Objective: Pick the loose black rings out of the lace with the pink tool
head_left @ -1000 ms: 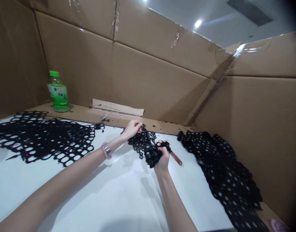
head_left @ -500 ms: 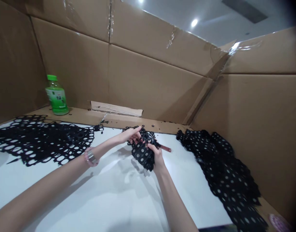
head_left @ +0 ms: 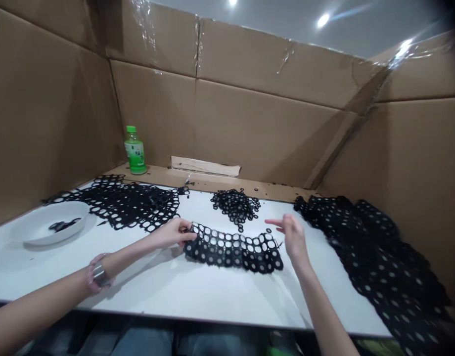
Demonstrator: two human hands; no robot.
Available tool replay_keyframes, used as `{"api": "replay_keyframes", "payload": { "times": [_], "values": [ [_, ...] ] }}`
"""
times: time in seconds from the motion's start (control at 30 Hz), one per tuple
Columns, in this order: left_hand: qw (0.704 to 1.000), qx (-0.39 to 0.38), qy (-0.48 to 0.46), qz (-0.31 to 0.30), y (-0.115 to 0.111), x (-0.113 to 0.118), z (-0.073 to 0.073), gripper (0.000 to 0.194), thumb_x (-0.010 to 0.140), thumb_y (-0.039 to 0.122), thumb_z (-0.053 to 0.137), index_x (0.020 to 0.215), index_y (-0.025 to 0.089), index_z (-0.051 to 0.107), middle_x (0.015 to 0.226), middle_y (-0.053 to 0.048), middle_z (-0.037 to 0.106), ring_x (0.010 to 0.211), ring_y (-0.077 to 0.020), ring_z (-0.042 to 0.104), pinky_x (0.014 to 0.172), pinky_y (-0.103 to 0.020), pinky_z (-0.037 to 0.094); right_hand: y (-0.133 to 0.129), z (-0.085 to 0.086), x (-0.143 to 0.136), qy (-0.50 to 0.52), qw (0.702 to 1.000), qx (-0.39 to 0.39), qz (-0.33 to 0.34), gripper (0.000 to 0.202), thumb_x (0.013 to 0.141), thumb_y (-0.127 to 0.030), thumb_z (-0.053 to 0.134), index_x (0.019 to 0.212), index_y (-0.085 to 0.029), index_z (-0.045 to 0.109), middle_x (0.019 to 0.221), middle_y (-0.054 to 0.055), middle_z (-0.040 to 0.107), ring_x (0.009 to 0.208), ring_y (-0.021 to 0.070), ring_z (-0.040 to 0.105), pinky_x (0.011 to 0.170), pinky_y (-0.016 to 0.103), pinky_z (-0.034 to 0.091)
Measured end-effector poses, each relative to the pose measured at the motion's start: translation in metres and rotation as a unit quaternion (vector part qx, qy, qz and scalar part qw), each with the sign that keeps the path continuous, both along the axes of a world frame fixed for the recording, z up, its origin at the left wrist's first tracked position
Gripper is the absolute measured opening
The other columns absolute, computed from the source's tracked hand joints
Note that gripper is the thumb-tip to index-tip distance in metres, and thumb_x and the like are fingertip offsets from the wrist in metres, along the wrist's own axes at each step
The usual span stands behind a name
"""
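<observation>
A black mesh strip (head_left: pixel 233 249) with round holes is stretched sideways above the white table, its lower edge doubled with a denser layer. My left hand (head_left: pixel 177 232) pinches its left end between thumb and fingers. Just past its right end, my right hand (head_left: pixel 290 235) is raised with the index finger pointing left and some fingers curled; nothing shows in it. Behind the strip lies a pile of small black rings (head_left: pixel 237 205). A larger black net (head_left: pixel 134 200) is spread at the left, and dotted black mesh pieces (head_left: pixel 364 267) are heaped along the right.
A white bowl (head_left: pixel 38 227) with a few black pieces stands at the left. The white table (head_left: pixel 198 296) has cardboard walls (head_left: pixel 257 128) around it. By the back wall are a green bottle (head_left: pixel 136 153) and a torn cardboard strip (head_left: pixel 205 165).
The bunched mesh is now spread out into a strip. My hands have moved apart, and the right one has let go. The view has shifted left, bringing the bowl and table's front edge into sight.
</observation>
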State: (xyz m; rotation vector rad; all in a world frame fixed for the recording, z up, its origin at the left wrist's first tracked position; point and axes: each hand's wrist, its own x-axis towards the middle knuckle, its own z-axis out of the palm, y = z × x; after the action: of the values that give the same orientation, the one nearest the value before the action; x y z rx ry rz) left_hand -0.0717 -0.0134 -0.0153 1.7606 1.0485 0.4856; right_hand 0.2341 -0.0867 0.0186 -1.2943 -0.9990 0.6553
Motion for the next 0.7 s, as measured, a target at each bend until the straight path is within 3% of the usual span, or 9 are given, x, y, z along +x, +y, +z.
{"api": "replay_keyframes", "payload": {
  "times": [0.1, 0.2, 0.27, 0.37, 0.5, 0.7],
  "values": [
    [1.0, 0.007, 0.006, 0.022, -0.005, -0.016, -0.013, 0.034, 0.066, 0.047, 0.061, 0.057, 0.015, 0.052, 0.046, 0.002, 0.054, 0.045, -0.0122, 0.052, 0.047, -0.021, 0.038, -0.004, 0.02, -0.025, 0.095, 0.991, 0.064, 0.073, 0.045, 0.078, -0.065, 0.034, 0.087, -0.023, 0.05, 0.061, 0.002, 0.065, 0.053, 0.0163, 0.056, 0.05, 0.027, 0.04],
    [1.0, 0.002, -0.008, 0.026, -0.011, -0.021, -0.018, 0.033, 0.067, 0.045, 0.061, 0.058, 0.015, 0.053, 0.047, 0.002, 0.055, 0.047, -0.0123, 0.053, 0.048, -0.021, 0.039, 0.002, 0.022, -0.078, 0.161, 0.97, 0.109, 0.147, 0.026, 0.081, -0.05, 0.044, 0.085, -0.025, 0.05, 0.059, -0.003, 0.056, 0.05, 0.0111, 0.049, 0.042, 0.021, 0.035],
    [1.0, 0.005, -0.012, 0.025, -0.014, -0.021, -0.02, 0.032, 0.068, 0.044, 0.06, 0.059, 0.015, 0.053, 0.048, 0.002, 0.054, 0.047, -0.012, 0.052, 0.048, -0.021, 0.039, 0.014, 0.005, -0.114, 0.209, 0.958, 0.091, 0.172, 0.021, 0.08, -0.045, 0.046, 0.078, -0.024, 0.047, 0.055, -0.005, 0.051, 0.045, 0.0092, 0.044, 0.039, 0.019, 0.032],
    [1.0, 0.007, -0.022, 0.02, -0.013, -0.022, -0.024, 0.032, 0.069, 0.043, 0.059, 0.057, 0.015, 0.051, 0.047, 0.002, 0.053, 0.046, -0.0117, 0.051, 0.048, -0.021, 0.038, 0.035, -0.033, -0.148, 0.251, 0.944, 0.026, 0.214, 0.026, 0.075, -0.044, 0.05, 0.069, -0.024, 0.035, 0.043, -0.01, 0.044, 0.034, 0.0069, 0.031, 0.032, 0.016, 0.022],
    [0.999, 0.014, -0.033, 0.011, -0.01, -0.026, -0.029, 0.03, 0.07, 0.041, 0.058, 0.057, 0.015, 0.05, 0.049, 0.002, 0.053, 0.049, -0.0129, 0.052, 0.05, -0.022, 0.039, 0.044, -0.066, -0.159, 0.226, 0.944, 0.0, 0.239, 0.031, 0.07, -0.04, 0.058, 0.062, -0.022, 0.034, 0.038, -0.01, 0.044, 0.031, 0.0051, 0.028, 0.031, 0.015, 0.017],
    [0.999, 0.014, -0.027, 0.014, -0.008, -0.029, -0.03, 0.029, 0.073, 0.04, 0.055, 0.059, 0.015, 0.05, 0.049, 0.002, 0.053, 0.05, -0.0128, 0.052, 0.051, -0.022, 0.038, 0.032, -0.064, -0.156, 0.091, 0.966, -0.041, 0.24, 0.029, 0.064, -0.027, 0.066, 0.056, -0.02, 0.039, 0.04, -0.007, 0.052, 0.034, 0.0066, 0.041, 0.036, 0.016, 0.028]
  ]
}}
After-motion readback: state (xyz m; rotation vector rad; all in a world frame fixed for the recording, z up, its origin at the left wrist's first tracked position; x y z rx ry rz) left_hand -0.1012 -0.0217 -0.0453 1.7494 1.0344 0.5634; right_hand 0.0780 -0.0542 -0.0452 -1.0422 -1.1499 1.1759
